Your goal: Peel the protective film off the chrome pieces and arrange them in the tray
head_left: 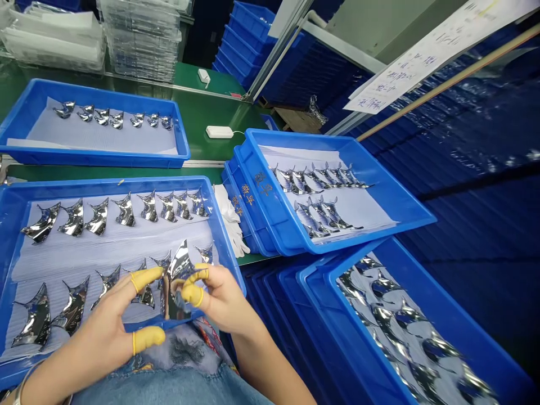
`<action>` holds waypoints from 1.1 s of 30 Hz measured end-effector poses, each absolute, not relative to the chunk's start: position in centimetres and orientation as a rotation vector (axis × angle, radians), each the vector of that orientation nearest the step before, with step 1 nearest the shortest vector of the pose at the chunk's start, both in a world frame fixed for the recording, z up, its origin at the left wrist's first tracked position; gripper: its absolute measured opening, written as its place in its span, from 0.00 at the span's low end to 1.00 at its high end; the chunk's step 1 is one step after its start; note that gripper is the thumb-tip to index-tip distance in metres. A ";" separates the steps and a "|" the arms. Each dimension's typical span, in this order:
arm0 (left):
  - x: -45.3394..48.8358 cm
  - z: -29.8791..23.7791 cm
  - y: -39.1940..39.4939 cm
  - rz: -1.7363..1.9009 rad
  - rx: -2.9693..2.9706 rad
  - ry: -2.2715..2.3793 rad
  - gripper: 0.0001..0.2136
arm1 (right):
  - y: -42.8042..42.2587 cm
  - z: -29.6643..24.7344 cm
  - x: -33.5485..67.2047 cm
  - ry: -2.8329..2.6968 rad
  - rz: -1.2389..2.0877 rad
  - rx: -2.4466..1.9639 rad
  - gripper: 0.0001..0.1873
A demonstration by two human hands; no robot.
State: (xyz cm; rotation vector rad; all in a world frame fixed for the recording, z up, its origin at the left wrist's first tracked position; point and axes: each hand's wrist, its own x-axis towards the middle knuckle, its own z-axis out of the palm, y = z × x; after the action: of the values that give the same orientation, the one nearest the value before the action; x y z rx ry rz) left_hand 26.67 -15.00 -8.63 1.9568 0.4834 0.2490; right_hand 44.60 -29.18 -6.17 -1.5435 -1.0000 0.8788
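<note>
My right hand [219, 292], with yellow finger cots on thumb and forefinger, pinches a shiny chrome-like curved metal piece [181, 261] by its right side. My left hand [113, 315] also wears yellow cots; its thumb and forefinger are spread wide. The left forefinger's tip is at the piece's left edge; whether it touches I cannot tell. Both hands are over the near part of a blue tray [105, 184] lined with white paper. Two rows of similar pointed metal pieces [125, 209] lie in it, and some in the near row are partly hidden behind my hands.
Beyond lies another blue tray [97, 154] with smaller metal pieces. To the right, stacked blue trays [363, 236] hold more pieces, and a lower tray [455, 315] is full of them. White gloves [230, 216] lie between. Clear plastic trays [141, 45] are stacked at the back.
</note>
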 end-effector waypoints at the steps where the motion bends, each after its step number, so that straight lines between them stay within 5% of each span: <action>1: 26.8 -8.3 -15.3 0.268 1.956 0.446 0.27 | -29.1 -5.8 44.0 -1.003 0.866 -1.429 0.21; 5: 27.2 -6.6 -15.5 0.419 1.945 0.288 0.17 | -28.7 -4.7 42.6 -1.082 0.839 -1.329 0.25; 33: 26.2 -6.5 -13.6 0.616 1.992 0.237 0.16 | -27.9 -4.1 41.7 -1.291 0.614 -1.381 0.16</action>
State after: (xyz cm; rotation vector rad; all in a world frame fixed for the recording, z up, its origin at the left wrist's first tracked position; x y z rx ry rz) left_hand 26.24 -13.64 -6.53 1.9919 0.2375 0.6162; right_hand 41.68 -27.85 -4.11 -1.3815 -1.2912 0.6143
